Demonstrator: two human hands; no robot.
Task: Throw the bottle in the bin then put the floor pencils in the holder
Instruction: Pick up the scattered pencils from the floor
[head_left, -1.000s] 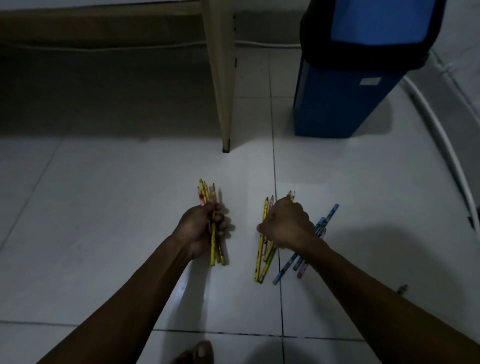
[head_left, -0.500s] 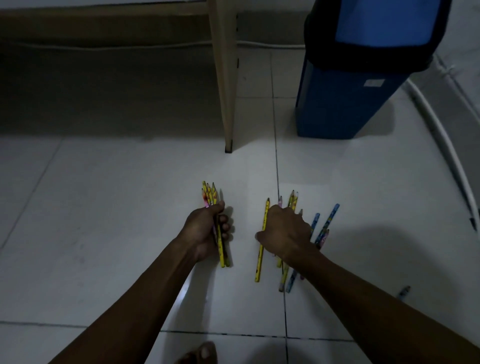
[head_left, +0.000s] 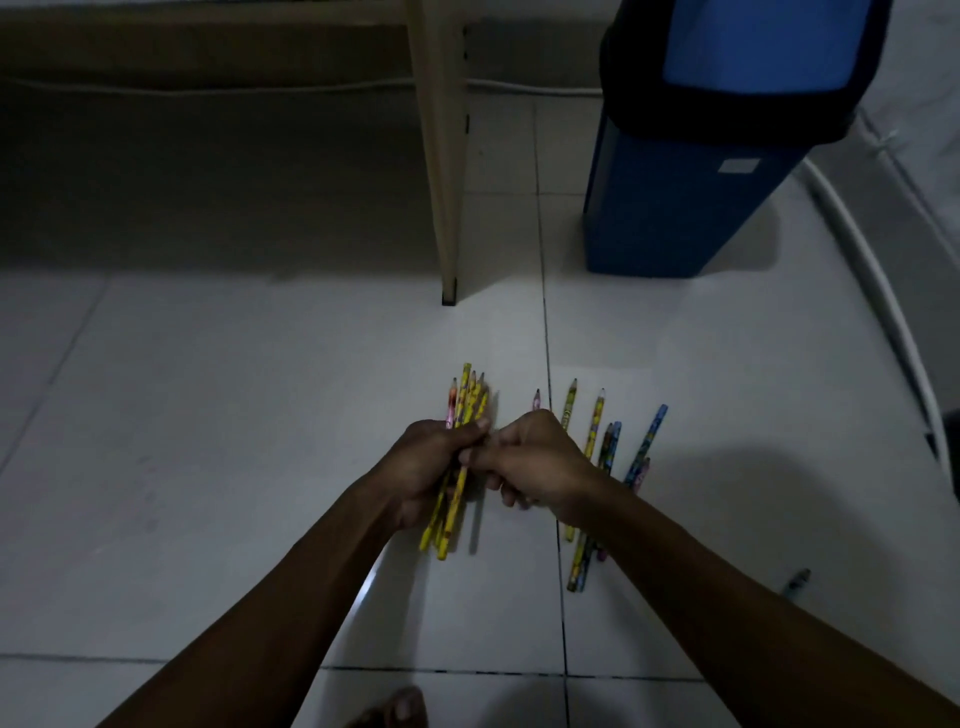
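My left hand is shut on a bundle of mostly yellow pencils, whose tips fan out above the fist and whose ends stick out below it. My right hand presses against the left, its fingertips pinching a yellow pencil into that bundle. Several loose pencils, yellow and blue, lie on the white floor tiles just right of and under my right wrist. A pink pencil tip shows above my right knuckles. No bottle or pencil holder is in view.
A blue bin with a black lid stands at the upper right. A wooden table leg stands left of the bin. A white cable curves along the right. A short dark stub lies to the right, and my toes show at the bottom edge.
My right hand lifted a yellow pencil from the floor pile and moved left to meet my left hand. The left hand's bundle has shifted slightly right.
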